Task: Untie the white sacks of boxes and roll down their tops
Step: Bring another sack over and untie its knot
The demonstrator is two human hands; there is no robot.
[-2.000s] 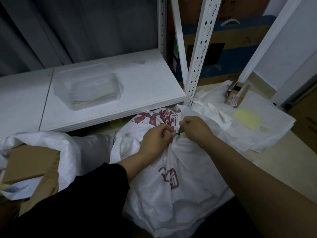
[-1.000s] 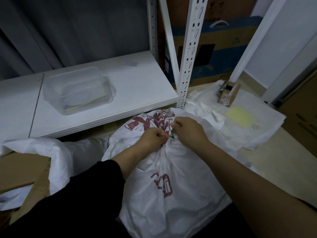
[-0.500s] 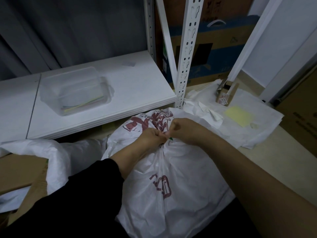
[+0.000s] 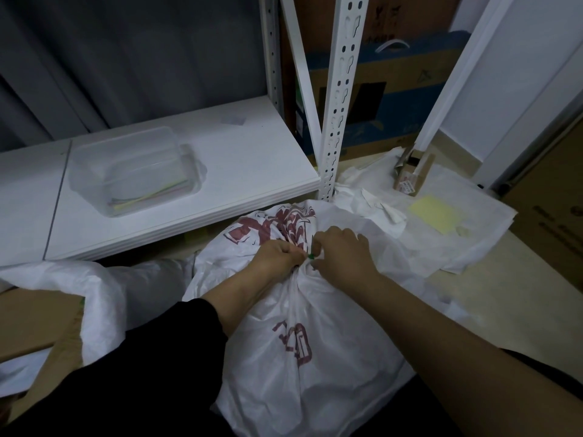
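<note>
Sack [image 4: 303, 335] sits on the floor right in front of the person, just below the edge of the white shelf [image 4: 236, 171]. White woven plastic, red print, neck gathered tight into a bunch at the top. Still tied.

Left hand [image 4: 277, 257] is curled around the bunched neck from the left, apparently to keep the gather steady so the knot doesn't wander. Right hand [image 4: 344, 257] comes in from the right, fingertips pinching at the green tie [image 4: 311, 255] where it shows between the two hands. Both hands are closed on their work and nearly touching. Only a sliver of the tie shows, so I can't tell the knot type or how loose it is.

Judgement: mid-untie, roll-down not started on this one.

Second sack [image 4: 94, 298] to the left is already open, rim turned down, cardboard box [image 4: 34, 323] showing inside. Looks like that one is done.

Clear plastic tub [image 4: 132, 171] on the shelf holds a few thin coloured strips; can't confirm, but could be where removed ties go. Flattened white sheets [image 4: 457, 228] lie on the floor to the right with a small carton [image 4: 413, 175] on them.

Risk: thin tie, dim light, easy to snag the weave instead of the tie.
</note>
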